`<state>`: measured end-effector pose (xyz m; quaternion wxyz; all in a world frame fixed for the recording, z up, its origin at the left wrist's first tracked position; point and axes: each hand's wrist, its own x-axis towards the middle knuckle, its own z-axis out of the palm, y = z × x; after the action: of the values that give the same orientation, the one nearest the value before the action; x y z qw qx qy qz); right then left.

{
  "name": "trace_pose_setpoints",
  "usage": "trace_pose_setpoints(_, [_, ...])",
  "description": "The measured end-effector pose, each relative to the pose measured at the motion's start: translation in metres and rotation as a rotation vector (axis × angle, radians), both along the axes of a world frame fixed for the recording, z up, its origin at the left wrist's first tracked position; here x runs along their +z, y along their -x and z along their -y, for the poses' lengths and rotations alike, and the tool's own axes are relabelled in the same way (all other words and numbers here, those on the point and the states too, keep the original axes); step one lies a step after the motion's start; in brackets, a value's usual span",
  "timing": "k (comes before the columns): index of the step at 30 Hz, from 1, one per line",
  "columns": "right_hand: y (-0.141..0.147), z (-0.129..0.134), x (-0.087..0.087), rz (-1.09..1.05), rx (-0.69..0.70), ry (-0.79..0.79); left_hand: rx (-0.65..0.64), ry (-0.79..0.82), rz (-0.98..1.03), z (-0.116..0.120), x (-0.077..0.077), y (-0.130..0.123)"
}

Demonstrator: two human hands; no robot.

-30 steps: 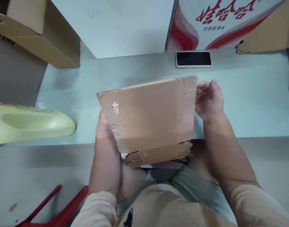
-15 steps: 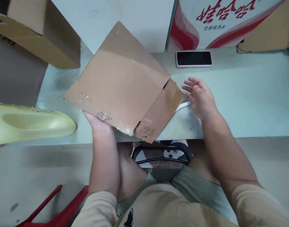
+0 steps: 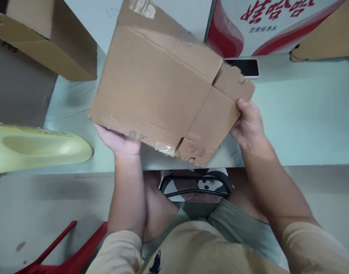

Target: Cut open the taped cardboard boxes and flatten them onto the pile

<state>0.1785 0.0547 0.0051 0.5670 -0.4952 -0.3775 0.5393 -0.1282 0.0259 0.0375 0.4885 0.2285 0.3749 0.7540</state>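
Observation:
A flattened brown cardboard box (image 3: 157,83) is held up above the pale green table, tilted, with its flaps toward the right. Shiny tape shows along its lower edge and at its top corner. My left hand (image 3: 117,140) supports the lower left edge from beneath, its fingers mostly hidden behind the cardboard. At the right end, my right hand (image 3: 250,123) grips a flap, thumb on the front face and the other fingers behind it.
A phone (image 3: 250,68) lies behind the right flap, partly covered. White and red boxes (image 3: 265,34) stand at the back. Brown boxes (image 3: 74,45) and a yellow-green container (image 3: 43,150) are on the left. A red stool (image 3: 74,255) stands on the floor.
The cardboard has risen and turned, with its flap side now farther right and unfolded more. My right hand, apart from it before, has taken hold of the flap.

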Motion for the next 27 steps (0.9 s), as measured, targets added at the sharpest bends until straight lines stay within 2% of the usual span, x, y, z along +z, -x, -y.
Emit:
trace_pose_setpoints(3, [-0.006, -0.005, -0.012, 0.037, -0.097, -0.063, -0.081, 0.003, -0.052, 0.009, 0.005, -0.003])
trace_pose_setpoints(6, [-0.006, -0.005, -0.017, 0.083, -0.113, -0.13, -0.031, 0.03, -0.064, 0.008, -0.002, -0.003])
trace_pose_setpoints(10, [0.0, -0.001, -0.017, 0.039, -0.092, -0.169, 0.009, 0.136, 0.044, 0.0, -0.008, 0.001])
trace_pose_setpoints(15, [0.009, 0.009, -0.018, 0.078, 0.152, 0.041, 0.072, 0.198, 0.153, -0.005, 0.002, 0.001])
trace_pose_setpoints(18, [0.009, 0.018, -0.01, 0.06, 0.307, 0.198, 0.087, 0.197, 0.169, -0.004, 0.003, -0.002])
trace_pose_setpoints(20, [0.005, 0.022, 0.0, 0.077, 0.409, 0.268, 0.048, 0.138, 0.153, -0.003, 0.002, -0.003])
trace_pose_setpoints(22, [-0.002, 0.025, 0.012, 0.113, 0.461, 0.271, -0.022, 0.028, 0.155, -0.001, 0.002, -0.003])
trace_pose_setpoints(24, [-0.008, 0.028, 0.024, 0.139, 0.396, 0.218, -0.085, -0.011, 0.207, 0.001, 0.002, -0.001])
trace_pose_setpoints(27, [-0.013, 0.034, 0.034, 0.158, 0.143, 0.136, -0.089, 0.086, 0.228, 0.004, 0.003, 0.002])
